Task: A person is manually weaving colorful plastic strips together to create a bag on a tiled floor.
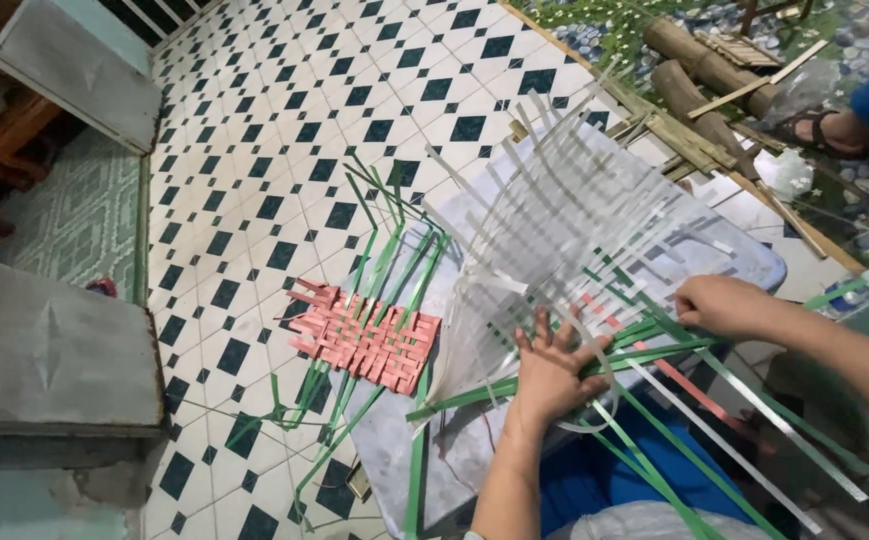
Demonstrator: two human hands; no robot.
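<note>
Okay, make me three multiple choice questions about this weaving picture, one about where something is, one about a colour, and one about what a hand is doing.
1. Where does the small woven mat lie?
A. To the left of the hands, on the edge of the board
B. On the logs
C. On the person's lap

2. What colour are the mat's woven strips?
A. Blue
B. Pink-red
C. Yellow

3. How is the left hand placed?
A. Closed in a fist
B. Raised in the air
C. Fingers spread, pressing flat on the crossed strips

Answers:
1 A, it sits on the edge of the grey board above the tiled floor, with green strips running through it.
2 B, the woven patch is pink-red.
3 C, the palm lies flat on the weave while the right hand grips strips beside it.
</note>
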